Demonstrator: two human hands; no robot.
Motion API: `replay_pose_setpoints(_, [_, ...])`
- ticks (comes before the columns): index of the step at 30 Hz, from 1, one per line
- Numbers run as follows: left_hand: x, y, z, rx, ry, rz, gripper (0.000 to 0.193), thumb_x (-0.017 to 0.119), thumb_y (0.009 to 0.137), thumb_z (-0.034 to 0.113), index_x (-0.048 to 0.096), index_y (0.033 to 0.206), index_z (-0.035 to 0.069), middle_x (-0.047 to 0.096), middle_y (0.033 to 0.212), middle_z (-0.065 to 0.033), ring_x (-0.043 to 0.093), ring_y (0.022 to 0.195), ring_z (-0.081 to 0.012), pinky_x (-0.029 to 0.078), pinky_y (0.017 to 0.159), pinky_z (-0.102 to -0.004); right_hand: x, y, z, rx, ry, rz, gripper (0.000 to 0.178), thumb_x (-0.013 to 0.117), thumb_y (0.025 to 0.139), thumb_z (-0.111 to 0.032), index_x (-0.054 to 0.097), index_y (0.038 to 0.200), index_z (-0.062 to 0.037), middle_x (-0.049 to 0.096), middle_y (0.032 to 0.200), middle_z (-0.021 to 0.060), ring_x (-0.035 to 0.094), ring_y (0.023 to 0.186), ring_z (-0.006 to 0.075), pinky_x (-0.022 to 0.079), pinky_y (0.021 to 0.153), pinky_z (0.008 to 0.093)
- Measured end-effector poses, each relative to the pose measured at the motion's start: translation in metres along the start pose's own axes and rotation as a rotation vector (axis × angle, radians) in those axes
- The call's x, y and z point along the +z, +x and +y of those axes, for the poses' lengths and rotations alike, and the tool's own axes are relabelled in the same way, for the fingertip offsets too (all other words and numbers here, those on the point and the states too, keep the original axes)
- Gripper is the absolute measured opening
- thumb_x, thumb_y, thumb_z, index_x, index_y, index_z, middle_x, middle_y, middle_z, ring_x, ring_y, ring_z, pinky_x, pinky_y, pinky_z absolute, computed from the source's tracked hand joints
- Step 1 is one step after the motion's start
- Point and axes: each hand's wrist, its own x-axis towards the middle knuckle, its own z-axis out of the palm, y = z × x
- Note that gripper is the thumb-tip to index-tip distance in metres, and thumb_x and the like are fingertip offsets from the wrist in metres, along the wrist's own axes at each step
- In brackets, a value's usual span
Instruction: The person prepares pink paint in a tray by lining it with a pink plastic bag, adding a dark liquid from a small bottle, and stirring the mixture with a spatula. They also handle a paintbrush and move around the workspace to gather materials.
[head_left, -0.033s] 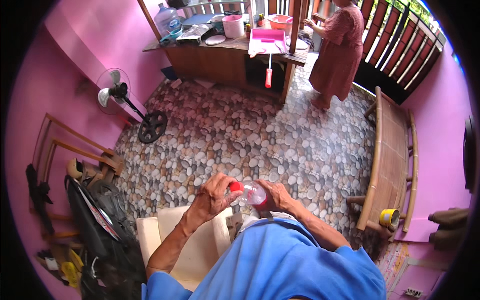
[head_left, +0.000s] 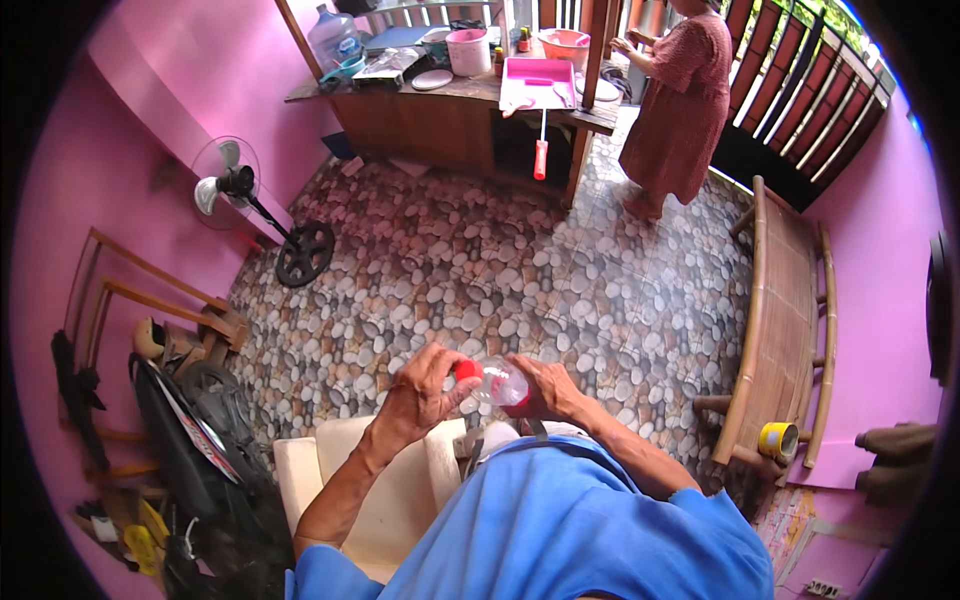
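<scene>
Bottle (head_left: pixel 507 385) held sideways between two hands

Both hands are engaged on one clear bottle, which hangs in front of the wearer's blue shirt (head_left: pixel 590 520), above the pebble-patterned floor (head_left: pixel 450 250). The left hand (head_left: pixel 425 390) pinches the red cap (head_left: pixel 466 370) between thumb and fingers; the right hand (head_left: pixel 548 388) wraps the opposite end, where a patch of red shows beside the palm.

Little has changed from the preceding frame: bottle and hands sit slightly farther left in view, and both grips are the same. That small shift suggests fine work at the cap, with the right hand steadying the body. Whether the cap is turning, or has come loose from the neck, I cannot tell; it looks in line with the bottle.

Below the left forearm stands a cream chair (head_left: pixel 350 455). Well apart, across the floor, another person (head_left: pixel 675 110) stands beside the wooden table (head_left: pixel 420 130), where a pink paint tray (head_left: pixel 535 92) rests near the edge.
</scene>
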Motion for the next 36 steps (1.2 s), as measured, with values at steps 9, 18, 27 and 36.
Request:
replay_pose_setpoints(9, [-0.040, 0.165, -0.132, -0.252, 0.048, 0.143, 0.036, 0.058, 0.086, 0.035, 0.051, 0.083, 0.001, 0.054, 0.077, -0.0153, 0.057, 0.069, -0.0315, 0.046, 0.062, -0.0405, -0.055, 0.213, 0.035, -0.065, -0.012, 0.129, 0.063, 0.073, 0.063, -0.026, 0.045, 0.115, -0.0026, 0.060, 0.102, 0.0185, 0.060, 0.089, 0.0367, 0.051, 0.072, 0.0424])
replay_pose_setpoints(18, [-0.081, 0.338, -0.284, -0.176, 0.280, 0.051, 0.041, 0.051, 0.088, 0.036, 0.050, 0.069, -0.001, 0.053, 0.064, -0.0222, 0.056, 0.065, -0.0396, 0.042, 0.058, -0.0477, -0.099, 0.402, 0.073, 0.054, -0.145, 0.291, 0.063, 0.074, 0.063, -0.028, 0.047, 0.116, -0.0059, 0.060, 0.104, 0.0170, 0.061, 0.091, 0.0342, 0.051, 0.074, 0.0410])
replay_pose_setpoints(27, [-0.099, 0.480, -0.362, -0.273, 0.303, -0.006, 0.051, 0.050, 0.087, 0.042, 0.056, 0.060, -0.001, 0.055, 0.057, -0.0236, 0.059, 0.062, -0.0407, 0.045, 0.059, -0.0477, -0.131, 0.528, 0.112, 0.168, -0.159, 0.448, 0.075, 0.079, 0.057, -0.026, 0.044, 0.118, -0.0035, 0.057, 0.111, 0.0163, 0.060, 0.094, 0.0323, 0.050, 0.078, 0.0390])
replay_pose_setpoints(36, [-0.091, 0.618, -0.439, -0.169, -0.010, 0.082, 0.021, 0.067, 0.078, 0.022, 0.061, 0.076, 0.002, 0.059, 0.073, -0.0113, 0.060, 0.068, -0.0270, 0.046, 0.060, -0.0356, -0.186, 0.653, 0.200, 0.114, -0.131, 0.451, 0.073, 0.078, 0.057, -0.024, 0.044, 0.119, -0.0042, 0.058, 0.106, 0.0143, 0.060, 0.092, 0.0315, 0.050, 0.075, 0.0399])
